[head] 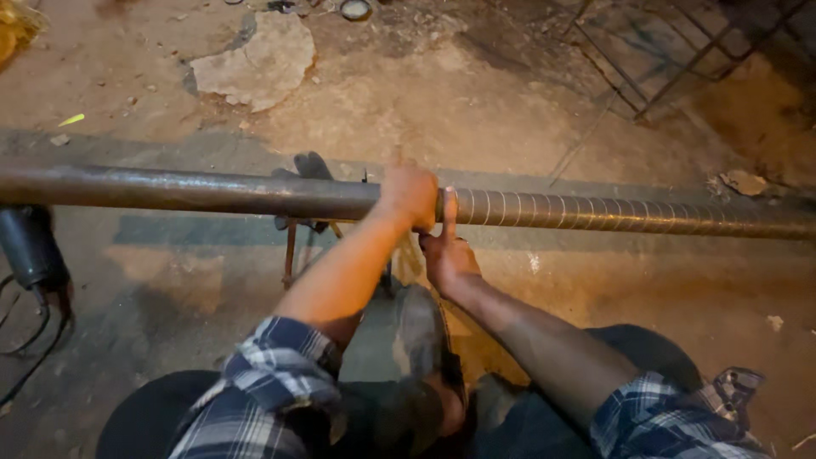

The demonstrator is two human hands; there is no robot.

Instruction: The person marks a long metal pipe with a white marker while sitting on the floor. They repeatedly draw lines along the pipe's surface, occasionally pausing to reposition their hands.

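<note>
Pipe (212,194), long, round and of dull grey metal, runs level across the whole view from edge to edge, held above the dirt floor (476,110). From about its middle rightward, thin wire (595,212) is wound around the pipe in close, evenly spaced turns; leftward of that point the pipe is bare. Beneath the pipe, just left of its middle, a rusty metal stand (293,242) is partly visible. Beyond the pipe, on the floor, lies a pale flat stone (255,59), and far beyond its right half a frame of thin steel rods (663,68) rests on the ground. Below the pipe's left end a dark cylindrical tool (30,246) with trailing cables shows.

The left hand (410,195) is wrapped over the top of the pipe at its middle, fingers closed around it, right where the wire turns begin. The right hand (449,255) sits just under and against the pipe, touching the left hand, with one finger raised straight up across the pipe's near face at the first wire turns; whether it pinches the wire I cannot tell. Both forearms come out of rolled plaid sleeves (255,374).
</note>
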